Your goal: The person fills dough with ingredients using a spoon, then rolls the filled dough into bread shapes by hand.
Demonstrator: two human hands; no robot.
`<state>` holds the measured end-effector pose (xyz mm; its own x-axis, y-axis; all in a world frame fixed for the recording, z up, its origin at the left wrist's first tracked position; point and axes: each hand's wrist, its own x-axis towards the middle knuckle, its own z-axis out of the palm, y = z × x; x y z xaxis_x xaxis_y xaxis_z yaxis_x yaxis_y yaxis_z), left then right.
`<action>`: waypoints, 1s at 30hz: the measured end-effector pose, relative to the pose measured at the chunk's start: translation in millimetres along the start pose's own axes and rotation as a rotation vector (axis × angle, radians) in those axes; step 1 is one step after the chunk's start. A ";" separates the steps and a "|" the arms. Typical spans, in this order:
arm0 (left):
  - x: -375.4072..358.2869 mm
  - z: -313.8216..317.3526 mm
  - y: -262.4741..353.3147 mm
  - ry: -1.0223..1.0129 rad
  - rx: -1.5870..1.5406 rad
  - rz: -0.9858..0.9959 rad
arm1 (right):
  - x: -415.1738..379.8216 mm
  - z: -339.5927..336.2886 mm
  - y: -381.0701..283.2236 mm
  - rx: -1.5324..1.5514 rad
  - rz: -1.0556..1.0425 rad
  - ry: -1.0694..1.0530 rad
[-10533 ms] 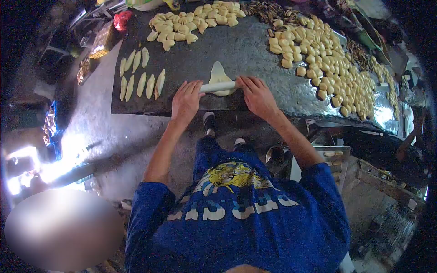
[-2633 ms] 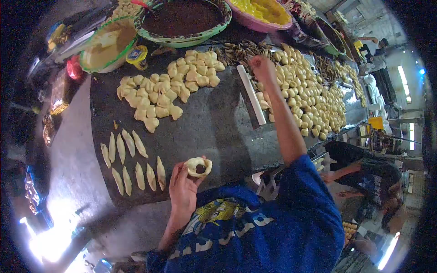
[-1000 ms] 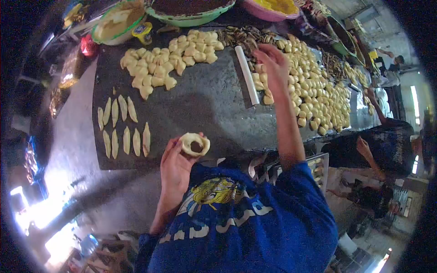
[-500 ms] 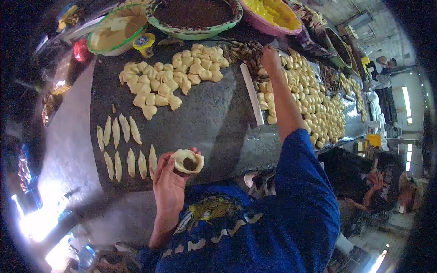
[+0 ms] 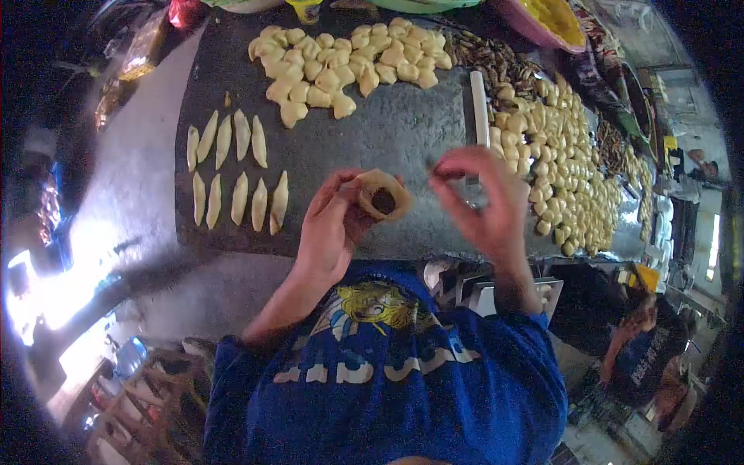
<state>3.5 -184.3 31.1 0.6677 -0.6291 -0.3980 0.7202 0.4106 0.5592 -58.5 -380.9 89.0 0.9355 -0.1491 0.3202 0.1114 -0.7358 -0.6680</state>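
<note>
My left hand (image 5: 332, 221) is wrapped round a cup of pale dough (image 5: 397, 190), held with its opening upward just above the dark worktop. Dark filling (image 5: 384, 201) sits inside the dough cup. To the right, my right hand (image 5: 492, 201) is slightly blurred, its thumb and fingers drawn together toward the dough. A small dark strip (image 5: 432, 165) shows at its fingertips. Left of my hands lie two rows of spindle-shaped dough pieces (image 5: 240, 198). Farther back is a cluster of flattened dough pieces (image 5: 329, 77).
A white bar (image 5: 480, 108) separates the worktop (image 5: 411, 132) from many rounded dough pieces (image 5: 554, 163) on the right. Behind them lies a heap of dark strips (image 5: 496, 62). A pink basin (image 5: 535, 27) of yellow filling stands at the back. Another person (image 5: 643, 341) is at lower right.
My right hand has come back from the heap of dark strips toward the dough cup. My left hand still holds the cup; the view has tilted nearer to me.
</note>
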 end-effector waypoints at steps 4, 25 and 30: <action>-4.6 7.6 -13.6 0.002 0.012 -0.006 | -19.3 10.9 -8.5 -0.197 -0.313 -0.038; -43.9 40.9 -56.1 -0.008 0.238 0.100 | -73.5 -7.7 -1.9 0.206 0.006 -0.005; -42.8 37.7 -50.6 -0.011 0.502 0.073 | -87.1 10.4 9.3 0.824 0.544 -0.154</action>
<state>-68.6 -203.0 47.3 0.7088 -0.6188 -0.3388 0.4908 0.0876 0.8668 -135.5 -367.9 47.9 0.9549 -0.2000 -0.2194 -0.2020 0.1036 -0.9739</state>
